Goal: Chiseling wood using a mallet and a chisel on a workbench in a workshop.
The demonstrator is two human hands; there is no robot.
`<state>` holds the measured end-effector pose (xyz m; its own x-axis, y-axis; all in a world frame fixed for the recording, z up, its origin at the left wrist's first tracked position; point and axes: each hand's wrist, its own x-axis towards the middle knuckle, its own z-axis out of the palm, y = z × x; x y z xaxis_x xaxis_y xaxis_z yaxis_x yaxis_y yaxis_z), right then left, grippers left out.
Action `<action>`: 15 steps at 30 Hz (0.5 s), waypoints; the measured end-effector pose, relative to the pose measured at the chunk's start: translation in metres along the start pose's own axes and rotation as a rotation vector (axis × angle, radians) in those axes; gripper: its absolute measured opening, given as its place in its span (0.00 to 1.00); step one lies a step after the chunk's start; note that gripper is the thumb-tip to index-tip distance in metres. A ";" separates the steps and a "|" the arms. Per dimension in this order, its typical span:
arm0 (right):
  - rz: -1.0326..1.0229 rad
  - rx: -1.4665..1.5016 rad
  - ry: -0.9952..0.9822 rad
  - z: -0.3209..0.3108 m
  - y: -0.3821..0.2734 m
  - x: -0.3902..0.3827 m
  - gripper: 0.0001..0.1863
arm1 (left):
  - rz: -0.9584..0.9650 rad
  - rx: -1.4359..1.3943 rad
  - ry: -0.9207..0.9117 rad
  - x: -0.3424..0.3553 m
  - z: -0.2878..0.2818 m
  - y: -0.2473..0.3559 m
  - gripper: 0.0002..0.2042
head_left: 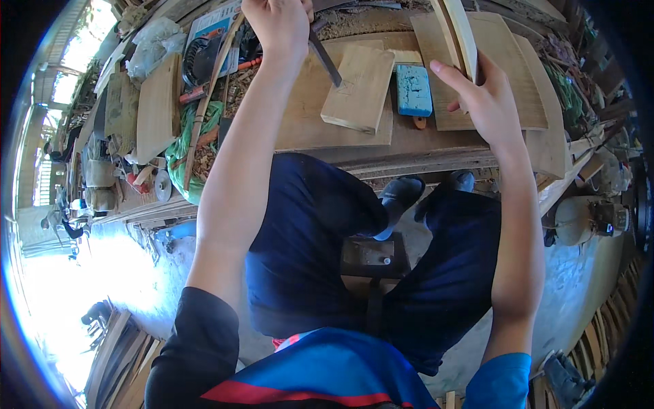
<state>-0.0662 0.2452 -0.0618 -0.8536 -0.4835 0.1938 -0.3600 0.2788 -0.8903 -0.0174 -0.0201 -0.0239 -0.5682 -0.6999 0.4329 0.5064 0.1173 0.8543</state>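
Observation:
My left hand (281, 26) is closed at the top edge of the view. From beside its fingers, a chisel (325, 58) with a flat dark metal blade slants down. The blade's tip meets the top of a thick light wooden block (359, 87), next to some pencil-like marks; the handle end is hidden. My right hand (487, 99) grips the lower end of a pale wooden bar (458, 37), thumb on its left side. The bar stands up off the bench, and its far end runs out of view. Between the hands lies a cracked blue rectangular block (414, 91).
Flat boards (293, 126) lie under the block, and another board (507, 75) lies at the right. Left are a green bag (194, 146), a wooden stick (204, 116), a black coiled item (199, 60) and wood shavings. My knees sit against the bench's near edge.

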 end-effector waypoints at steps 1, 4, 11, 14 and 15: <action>0.004 -0.011 -0.010 0.001 0.001 0.000 0.38 | 0.000 0.000 0.001 0.000 0.000 0.000 0.26; -0.032 -0.002 0.006 0.003 0.001 -0.001 0.38 | 0.009 0.003 -0.005 0.000 -0.001 0.000 0.26; -0.028 0.031 0.001 0.002 -0.004 -0.002 0.36 | 0.047 0.015 -0.045 -0.001 0.004 0.000 0.25; -0.014 -0.013 -0.036 0.000 -0.010 -0.004 0.36 | 0.059 0.040 -0.034 -0.001 0.006 -0.001 0.25; -0.040 -0.003 -0.034 -0.001 -0.011 -0.003 0.37 | 0.066 0.055 -0.027 0.003 0.008 -0.002 0.25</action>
<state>-0.0599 0.2447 -0.0516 -0.8252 -0.5224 0.2149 -0.3946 0.2609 -0.8810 -0.0250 -0.0167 -0.0226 -0.5523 -0.6699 0.4962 0.5078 0.2017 0.8375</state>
